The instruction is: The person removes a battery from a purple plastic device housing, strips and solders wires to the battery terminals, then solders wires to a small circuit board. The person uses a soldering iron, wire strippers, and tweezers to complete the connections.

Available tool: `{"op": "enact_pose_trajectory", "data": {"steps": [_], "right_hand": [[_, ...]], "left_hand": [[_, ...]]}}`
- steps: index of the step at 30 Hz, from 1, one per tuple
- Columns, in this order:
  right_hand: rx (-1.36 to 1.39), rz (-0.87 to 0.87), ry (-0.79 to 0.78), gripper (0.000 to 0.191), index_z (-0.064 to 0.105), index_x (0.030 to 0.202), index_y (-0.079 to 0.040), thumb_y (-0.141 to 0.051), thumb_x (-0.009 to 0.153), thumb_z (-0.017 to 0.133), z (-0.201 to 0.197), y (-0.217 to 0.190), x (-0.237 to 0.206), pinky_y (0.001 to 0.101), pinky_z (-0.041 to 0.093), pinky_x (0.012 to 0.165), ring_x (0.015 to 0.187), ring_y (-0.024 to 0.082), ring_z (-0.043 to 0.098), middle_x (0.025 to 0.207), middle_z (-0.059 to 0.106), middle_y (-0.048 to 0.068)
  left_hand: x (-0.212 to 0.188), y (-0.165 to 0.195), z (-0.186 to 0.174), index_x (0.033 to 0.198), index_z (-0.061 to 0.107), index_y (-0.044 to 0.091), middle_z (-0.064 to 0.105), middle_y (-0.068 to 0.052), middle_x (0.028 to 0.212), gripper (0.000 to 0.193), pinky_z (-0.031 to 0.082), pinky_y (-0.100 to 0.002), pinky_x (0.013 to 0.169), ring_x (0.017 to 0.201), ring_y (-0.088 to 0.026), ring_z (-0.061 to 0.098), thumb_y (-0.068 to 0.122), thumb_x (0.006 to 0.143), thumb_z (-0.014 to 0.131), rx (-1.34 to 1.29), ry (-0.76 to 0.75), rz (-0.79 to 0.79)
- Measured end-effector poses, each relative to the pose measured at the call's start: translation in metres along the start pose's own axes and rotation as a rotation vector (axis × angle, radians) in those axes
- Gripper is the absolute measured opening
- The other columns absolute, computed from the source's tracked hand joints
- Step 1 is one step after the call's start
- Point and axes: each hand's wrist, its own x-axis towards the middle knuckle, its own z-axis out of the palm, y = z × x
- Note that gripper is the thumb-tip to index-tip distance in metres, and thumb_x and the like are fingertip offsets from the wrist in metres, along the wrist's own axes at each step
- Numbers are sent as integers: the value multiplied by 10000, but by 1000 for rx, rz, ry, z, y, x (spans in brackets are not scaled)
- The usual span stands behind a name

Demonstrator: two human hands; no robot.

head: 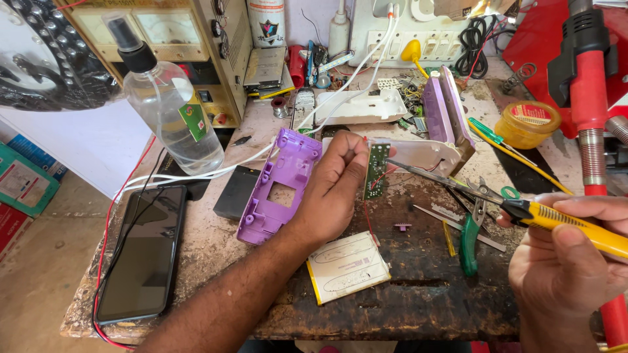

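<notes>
My left hand pinches a small green circuit board upright above the workbench, with thin red wires hanging from it. My right hand grips a yellow-handled soldering iron; its metal tip reaches left to the board's edge. A purple plastic casing lies just left of my left hand. Below the board rests a flat silver battery pack.
A black phone lies at the bench's left, a clear spray bottle behind it. Green-handled pliers, a yellow tin, white and purple casing parts and a red hot-air tool crowd the right.
</notes>
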Motion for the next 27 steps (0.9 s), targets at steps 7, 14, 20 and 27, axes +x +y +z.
{"op": "enact_pose_trajectory", "data": {"steps": [7,14,20,27], "right_hand": [[-15,-29,-38,168,531,1141,44,-40,1141,676,8,0,2,488,614,876,944,238,678,1022,600,149],[-26,-12,-55,182,531,1146,52,-36,1126,689,11,-2,4,511,648,888,954,244,688,1029,610,161],[-26,-3,-45,179,532,1148,61,-39,1136,680,12,-2,4,513,654,900,956,252,688,1039,624,178],[72,133,19,132,524,1145,55,-50,1152,604,11,-3,6,515,637,889,929,345,736,1036,646,208]], "left_hand": [[0,2,0,1103,444,44,631,-180,1227,84,549,-314,922,1114,-161,670,83,1131,374,34,40,0],[0,7,0,1143,437,57,671,-190,1300,104,551,-312,945,1094,-174,689,128,1144,361,30,12,-12],[-1,7,-1,1147,436,68,675,-180,1304,120,555,-329,910,1086,-188,695,150,1149,348,27,-6,-28],[-2,4,-3,1192,435,79,666,-185,1299,118,554,-344,934,1113,-204,693,145,1156,343,-82,-46,-20]]}}
